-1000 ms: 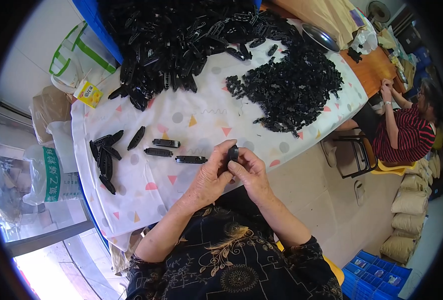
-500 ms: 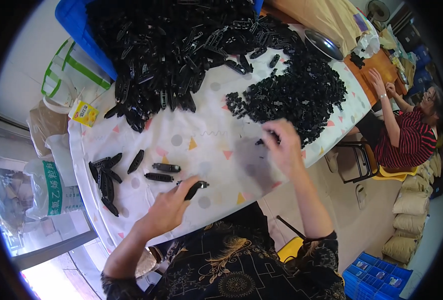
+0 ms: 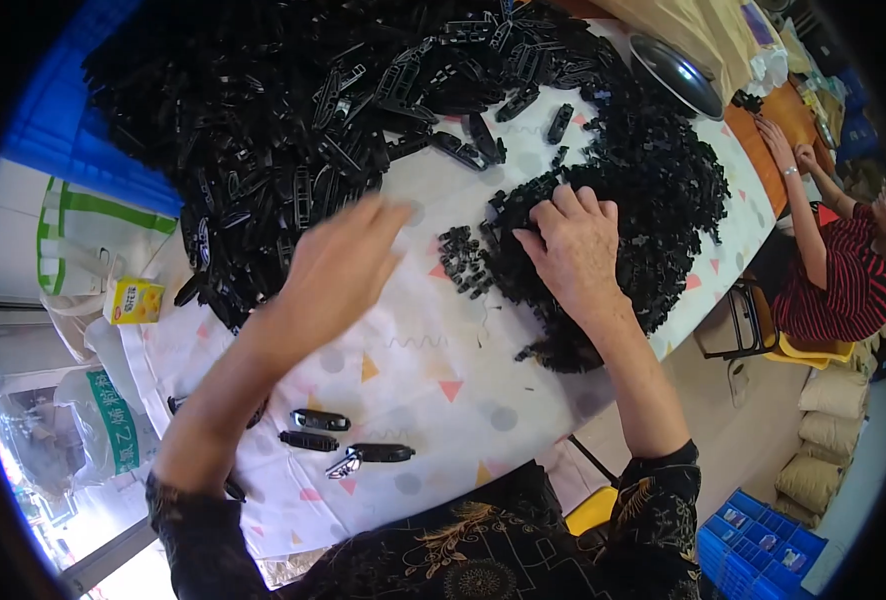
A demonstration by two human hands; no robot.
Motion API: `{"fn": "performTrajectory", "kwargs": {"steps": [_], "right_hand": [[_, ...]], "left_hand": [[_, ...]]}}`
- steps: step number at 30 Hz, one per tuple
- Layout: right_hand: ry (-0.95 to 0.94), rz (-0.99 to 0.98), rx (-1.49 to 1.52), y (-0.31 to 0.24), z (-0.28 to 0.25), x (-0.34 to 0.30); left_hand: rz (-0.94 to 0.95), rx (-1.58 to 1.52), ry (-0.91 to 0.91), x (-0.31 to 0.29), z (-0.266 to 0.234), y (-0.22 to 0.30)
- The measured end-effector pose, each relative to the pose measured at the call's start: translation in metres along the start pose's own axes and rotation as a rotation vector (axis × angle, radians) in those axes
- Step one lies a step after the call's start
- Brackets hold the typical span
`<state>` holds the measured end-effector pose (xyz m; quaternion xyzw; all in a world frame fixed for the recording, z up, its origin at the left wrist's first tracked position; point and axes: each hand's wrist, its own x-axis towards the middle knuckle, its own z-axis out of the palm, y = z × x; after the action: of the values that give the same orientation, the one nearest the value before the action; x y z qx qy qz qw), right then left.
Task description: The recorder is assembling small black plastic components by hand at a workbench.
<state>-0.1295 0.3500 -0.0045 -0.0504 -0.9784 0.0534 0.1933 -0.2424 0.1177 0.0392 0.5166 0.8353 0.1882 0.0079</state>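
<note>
My left hand (image 3: 341,262), smeared by motion, passes over the near edge of a big pile of long black plastic parts (image 3: 338,150); whether it holds anything is hidden. My right hand (image 3: 578,245) rests on a heap of small black plastic pieces (image 3: 663,200), fingers bent, thumb apart, with nothing visible between them. On the cloth nearer me lie a few long black parts: one (image 3: 320,420), another (image 3: 308,441) just below it, and a third (image 3: 381,453) to their right. A shiny small piece (image 3: 343,465) touches or lies beside the third.
A patterned white cloth (image 3: 413,385) covers the table. A blue bin (image 3: 93,150) stands at the far left beside a white-and-green bag (image 3: 103,225) and a yellow box (image 3: 135,300). At the far right are a round lid (image 3: 675,78) and a seated person (image 3: 833,275) in a striped shirt.
My left hand has left the long part near me and moved far over the table. My right hand has moved onto the heap of small pieces. The view has shifted.
</note>
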Motion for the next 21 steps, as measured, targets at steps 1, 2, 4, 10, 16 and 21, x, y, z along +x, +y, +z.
{"fn": "performTrajectory", "kwargs": {"steps": [1, 2, 4, 10, 16, 21], "right_hand": [[-0.012, -0.001, -0.002, -0.001, 0.003, 0.001], [-0.016, -0.007, 0.007, -0.005, 0.003, 0.002], [-0.039, 0.003, 0.012, -0.005, 0.004, 0.005], [0.020, -0.042, 0.087, -0.005, 0.011, 0.012], [0.195, -0.040, 0.280, -0.003, 0.011, -0.006], [-0.073, 0.446, 1.021, -0.034, -0.017, -0.029]], "left_hand": [[0.065, 0.033, 0.092, 0.027, 0.020, -0.015], [0.055, 0.048, 0.149, 0.050, 0.034, -0.024], [0.047, 0.042, 0.204, 0.088, 0.062, -0.038], [0.187, 0.207, 0.123, 0.108, 0.077, -0.042], [-0.107, -0.193, 0.157, 0.056, 0.053, -0.003], [-0.561, -1.130, 0.043, -0.010, 0.057, 0.036]]}}
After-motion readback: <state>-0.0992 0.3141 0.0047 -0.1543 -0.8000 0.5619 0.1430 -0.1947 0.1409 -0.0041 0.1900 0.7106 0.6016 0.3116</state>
